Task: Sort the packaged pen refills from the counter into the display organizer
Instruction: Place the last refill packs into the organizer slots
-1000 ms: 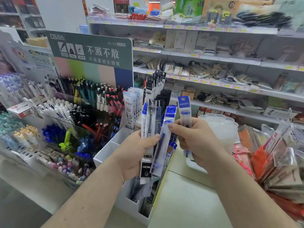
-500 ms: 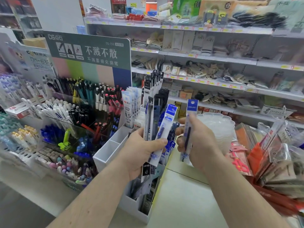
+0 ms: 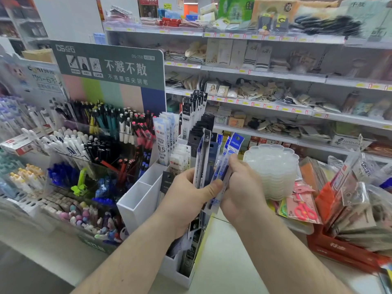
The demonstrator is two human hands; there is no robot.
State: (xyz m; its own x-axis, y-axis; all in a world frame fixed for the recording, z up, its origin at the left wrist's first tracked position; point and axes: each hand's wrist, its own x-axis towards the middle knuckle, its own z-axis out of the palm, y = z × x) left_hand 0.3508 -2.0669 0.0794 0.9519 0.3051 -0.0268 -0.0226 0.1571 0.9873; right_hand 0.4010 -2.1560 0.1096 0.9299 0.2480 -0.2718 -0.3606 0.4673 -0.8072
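Refill packets [image 3: 203,160], slim clear sleeves with blue or dark header cards, stand fanned in the left hand [image 3: 186,196], whose thumb and fingers [image 3: 212,185] are curled round their lower halves. They sit just above the white display organizer [image 3: 137,200], in front of its rows of upright packets. The right hand [image 3: 241,187] pinches one blue-headed packet [image 3: 230,158] and presses it against the right edge of the fan, so both hands meet over the same bundle.

By my judgement these packets are very light, thin and somewhat bendy, with slick plastic faces that slide over one another easily. A pinch low on the sleeve lets the tall top flop; taking hold near the middle, across the flat faces, should keep a packet straight enough to drop into a compartment. Squeezing hard is unneeded, since the refill tubes inside give some stiffness along the length.

Compared with half a second ago, the right hand has closed the gap: its single packet was held apart to the right then, and now lies against the bundle. The left hand has stayed in much the same spot.

Beyond them, a stack of clear scalloped trays [image 3: 273,166] rests on the worktop [image 3: 222,262], with pink scissors [image 3: 305,209] in a packet beside it.
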